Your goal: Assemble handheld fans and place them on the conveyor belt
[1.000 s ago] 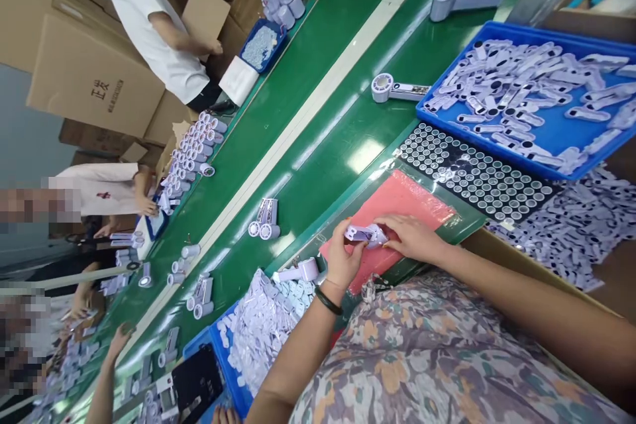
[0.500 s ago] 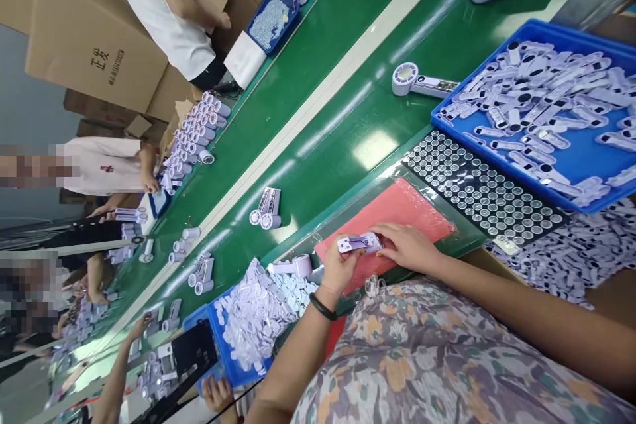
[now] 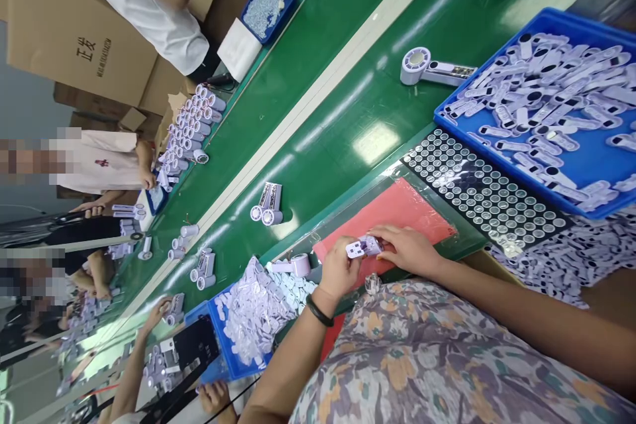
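Observation:
A small lilac-and-white handheld fan part (image 3: 365,247) with dark slots at one end is held between my two hands, above the red sheet (image 3: 397,212). My left hand (image 3: 340,268), black bracelet at the wrist, is closed around its slotted end. At the other end, my right hand (image 3: 405,250) grips it with thumb and fingers, covering part of it. Beside my left forearm lie a lilac handheld fan (image 3: 298,265) and a clear bag of small lilac pieces (image 3: 258,315). Right of my right hand lies a black sheet of round stickers (image 3: 484,189).
A blue tray (image 3: 586,175) of lilac handle covers stands at the right. Handheld fans, including a pair (image 3: 268,204), lie on the green conveyor belt (image 3: 328,139). Co-workers sit across the belt beside lilac cylinders (image 3: 191,122). Another person's hand (image 3: 161,310) reaches in at lower left.
The held part has turned slightly, with its slotted end shifting right. At lower left, a co-worker's hand has moved over to a fan on the belt. A co-worker at the top has raised a hand.

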Motion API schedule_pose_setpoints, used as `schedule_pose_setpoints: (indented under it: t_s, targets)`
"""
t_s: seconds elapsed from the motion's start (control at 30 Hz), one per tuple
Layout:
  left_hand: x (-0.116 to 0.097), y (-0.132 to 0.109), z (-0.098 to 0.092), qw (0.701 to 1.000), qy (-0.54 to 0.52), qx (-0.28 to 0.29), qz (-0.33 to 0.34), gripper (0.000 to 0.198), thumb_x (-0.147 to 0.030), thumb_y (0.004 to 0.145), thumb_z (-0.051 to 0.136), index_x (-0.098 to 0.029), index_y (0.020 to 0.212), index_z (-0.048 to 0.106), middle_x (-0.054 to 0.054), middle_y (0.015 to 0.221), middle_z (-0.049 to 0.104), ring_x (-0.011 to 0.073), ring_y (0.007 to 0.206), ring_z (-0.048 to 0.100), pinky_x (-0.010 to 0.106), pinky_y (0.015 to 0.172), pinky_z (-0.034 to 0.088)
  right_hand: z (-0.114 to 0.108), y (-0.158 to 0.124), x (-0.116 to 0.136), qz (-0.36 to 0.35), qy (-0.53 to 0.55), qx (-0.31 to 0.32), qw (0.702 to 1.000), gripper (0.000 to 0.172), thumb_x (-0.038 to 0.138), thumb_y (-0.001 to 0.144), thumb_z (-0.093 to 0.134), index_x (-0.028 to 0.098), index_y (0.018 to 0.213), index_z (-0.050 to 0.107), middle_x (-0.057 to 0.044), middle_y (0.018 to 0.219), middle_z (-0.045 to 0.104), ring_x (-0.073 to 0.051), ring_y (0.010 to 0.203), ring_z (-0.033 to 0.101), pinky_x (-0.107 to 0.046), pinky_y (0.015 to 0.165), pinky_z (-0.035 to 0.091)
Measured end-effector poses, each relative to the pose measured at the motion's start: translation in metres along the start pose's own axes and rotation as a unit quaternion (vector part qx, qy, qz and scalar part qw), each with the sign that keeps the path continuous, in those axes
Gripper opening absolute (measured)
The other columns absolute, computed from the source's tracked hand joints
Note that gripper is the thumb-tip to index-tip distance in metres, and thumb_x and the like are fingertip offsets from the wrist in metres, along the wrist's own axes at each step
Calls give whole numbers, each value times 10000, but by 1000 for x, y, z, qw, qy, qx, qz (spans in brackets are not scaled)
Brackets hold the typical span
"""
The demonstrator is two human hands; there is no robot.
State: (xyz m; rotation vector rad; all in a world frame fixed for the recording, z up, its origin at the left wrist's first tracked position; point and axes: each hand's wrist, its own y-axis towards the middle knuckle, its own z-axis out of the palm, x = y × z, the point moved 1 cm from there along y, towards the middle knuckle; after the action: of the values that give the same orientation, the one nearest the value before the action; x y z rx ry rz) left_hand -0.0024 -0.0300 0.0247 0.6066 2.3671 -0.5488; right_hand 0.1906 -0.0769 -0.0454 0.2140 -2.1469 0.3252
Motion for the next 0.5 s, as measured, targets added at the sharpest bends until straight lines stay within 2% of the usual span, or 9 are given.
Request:
schedule_pose_setpoints:
  t_s: [0.23,0.5]
  targets:
    - [2,1,5,1000,3,-4,-3,196,-137,866,573,-197,1052,557,57,1015,639,191,927,622,330,833,511,1,0,-3,11,11,3,1000,472,230,856,654,274,1309,528,-32,1339,579,-247,1131,592,-420,882,496]
    - [-12,12,3,995,76,52,26,119,-168,887,529,-199,1002,530,52,941,624,190,830,604,309,720,493,2,0,-11,4,26,5,1000,412,231,870,620,256,1276,555,-49,1333,586,-245,1101,614,-418,910,501]
